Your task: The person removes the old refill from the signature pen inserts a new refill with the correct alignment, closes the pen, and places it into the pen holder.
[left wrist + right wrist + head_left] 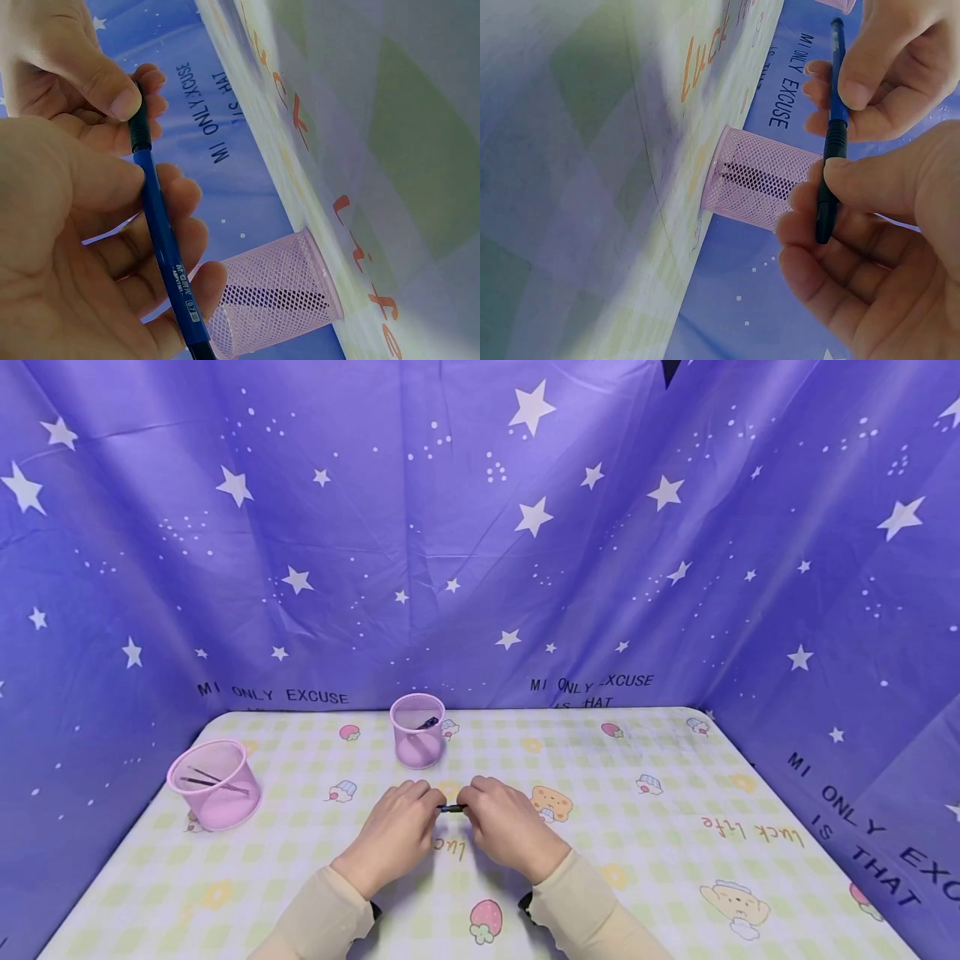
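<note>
Both hands meet over the middle of the table around one ballpoint pen point(452, 808), which has a blue barrel and a black front section. My left hand point(401, 827) grips the blue barrel point(161, 225) between thumb and fingers, with white print showing along it. With thumb and fingertips, my right hand point(510, 825) pinches the black ribbed grip section point(836, 139); the dark tapered tip lies across its fingers in the right wrist view. From the head camera, only a short stretch of the pen appears between the two hands.
Beyond the hands stands a pink mesh pen cup point(417, 752) with a dark item inside. Another pink mesh cup point(225, 806), at the left, holds several thin dark sticks. A checked cloth point(300, 877) covers the table; a purple star-print curtain point(450, 527) surrounds its back and sides.
</note>
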Demonstrator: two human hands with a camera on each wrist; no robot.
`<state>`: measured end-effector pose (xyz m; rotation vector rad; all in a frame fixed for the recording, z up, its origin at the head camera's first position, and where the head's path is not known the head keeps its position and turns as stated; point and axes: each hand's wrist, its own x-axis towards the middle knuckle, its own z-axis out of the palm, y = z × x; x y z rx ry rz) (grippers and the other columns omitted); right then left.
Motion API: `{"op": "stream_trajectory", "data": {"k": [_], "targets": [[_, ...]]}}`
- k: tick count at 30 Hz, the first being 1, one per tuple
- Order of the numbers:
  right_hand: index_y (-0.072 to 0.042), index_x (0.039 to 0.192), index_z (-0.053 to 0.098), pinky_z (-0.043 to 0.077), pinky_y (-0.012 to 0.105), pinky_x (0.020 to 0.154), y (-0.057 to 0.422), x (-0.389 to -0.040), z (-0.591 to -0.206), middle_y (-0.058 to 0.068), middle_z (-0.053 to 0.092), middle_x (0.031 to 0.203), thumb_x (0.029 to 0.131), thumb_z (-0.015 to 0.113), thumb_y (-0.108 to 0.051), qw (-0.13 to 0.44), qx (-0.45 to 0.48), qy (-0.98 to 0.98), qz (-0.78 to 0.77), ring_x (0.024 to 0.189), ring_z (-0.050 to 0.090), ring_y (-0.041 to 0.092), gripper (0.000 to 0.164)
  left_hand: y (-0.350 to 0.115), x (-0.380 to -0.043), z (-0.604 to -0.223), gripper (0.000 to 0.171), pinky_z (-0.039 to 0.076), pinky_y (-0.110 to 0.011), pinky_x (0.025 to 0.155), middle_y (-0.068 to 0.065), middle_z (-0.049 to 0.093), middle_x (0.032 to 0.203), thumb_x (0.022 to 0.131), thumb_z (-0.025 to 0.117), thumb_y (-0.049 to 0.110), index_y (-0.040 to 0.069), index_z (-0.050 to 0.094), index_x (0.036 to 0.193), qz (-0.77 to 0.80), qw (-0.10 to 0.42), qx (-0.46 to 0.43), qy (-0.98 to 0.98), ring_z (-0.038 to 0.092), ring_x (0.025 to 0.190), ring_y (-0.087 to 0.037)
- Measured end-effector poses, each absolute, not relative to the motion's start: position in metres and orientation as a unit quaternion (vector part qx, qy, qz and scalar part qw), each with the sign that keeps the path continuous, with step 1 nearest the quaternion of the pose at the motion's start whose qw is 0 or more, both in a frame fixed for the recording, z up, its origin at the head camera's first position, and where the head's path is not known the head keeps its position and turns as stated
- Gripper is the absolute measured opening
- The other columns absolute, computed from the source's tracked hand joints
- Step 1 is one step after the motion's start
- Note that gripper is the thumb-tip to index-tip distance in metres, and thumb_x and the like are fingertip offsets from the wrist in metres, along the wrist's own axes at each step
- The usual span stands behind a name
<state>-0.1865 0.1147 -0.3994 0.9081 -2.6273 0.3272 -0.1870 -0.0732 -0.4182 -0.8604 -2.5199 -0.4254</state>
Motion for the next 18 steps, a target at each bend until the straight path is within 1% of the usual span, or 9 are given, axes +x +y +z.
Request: {"op": "stream_trajectory", "data": {"k": [3, 6, 11, 14, 18], "targets": [[-0.015, 0.088, 0.067, 0.048, 0.029, 0.062, 0.1138, -0.1868, -0.3987, -0.006, 0.054, 0.079, 0.082, 0.068, -0.006, 0.174, 0.321, -0.924, 0.114, 0.073, 0.056, 0.012, 0.01, -0.0742, -0.1867, -0.4171, 0.013, 0.042, -0.029, 0.066, 0.005, 0.058, 0.083, 0.083, 0.068, 0.013, 0.012, 0.066, 0.096, -0.161, 0.218, -0.309, -0.912, 0.052, 0.075, -0.013], [-0.015, 0.089, 0.067, 0.049, 0.029, 0.063, 0.1126, -0.1873, -0.3984, -0.006, 0.054, 0.08, 0.083, 0.067, -0.007, 0.173, 0.322, -0.924, 0.114, 0.074, 0.056, 0.012, 0.01, -0.0755, -0.1863, -0.4163, 0.021, 0.043, -0.031, 0.069, 0.005, 0.058, 0.085, 0.08, 0.073, 0.016, 0.011, 0.064, 0.098, -0.168, 0.216, -0.306, -0.912, 0.052, 0.077, -0.014], [-0.015, 0.089, 0.067, 0.048, 0.028, 0.063, 0.1127, -0.1869, -0.3977, -0.007, 0.054, 0.08, 0.084, 0.067, -0.007, 0.162, 0.323, -0.925, 0.118, 0.074, 0.055, 0.011, 0.01, -0.0764, -0.1861, -0.4156, 0.029, 0.042, -0.03, 0.069, 0.007, 0.052, 0.082, 0.074, 0.079, 0.013, 0.013, 0.061, 0.096, -0.175, 0.22, -0.299, -0.912, 0.048, 0.074, -0.012], [-0.015, 0.089, 0.067, 0.048, 0.027, 0.064, 0.1141, -0.1863, -0.3985, -0.007, 0.054, 0.079, 0.084, 0.067, -0.006, 0.157, 0.322, -0.926, 0.118, 0.074, 0.055, 0.011, 0.01, -0.0758, -0.1862, -0.4157, 0.031, 0.041, -0.03, 0.069, 0.007, 0.05, 0.081, 0.072, 0.08, 0.011, 0.013, 0.06, 0.096, -0.179, 0.226, -0.302, -0.909, 0.046, 0.074, -0.012], [-0.015, 0.089, 0.067, 0.048, 0.027, 0.064, 0.1152, -0.1862, -0.3998, -0.008, 0.054, 0.08, 0.084, 0.067, -0.007, 0.162, 0.323, -0.925, 0.116, 0.074, 0.055, 0.011, 0.01, -0.0752, -0.1869, -0.4162, 0.032, 0.041, -0.03, 0.069, 0.007, 0.049, 0.081, 0.071, 0.079, 0.007, 0.014, 0.058, 0.095, -0.183, 0.231, -0.304, -0.906, 0.047, 0.074, -0.012]]}}
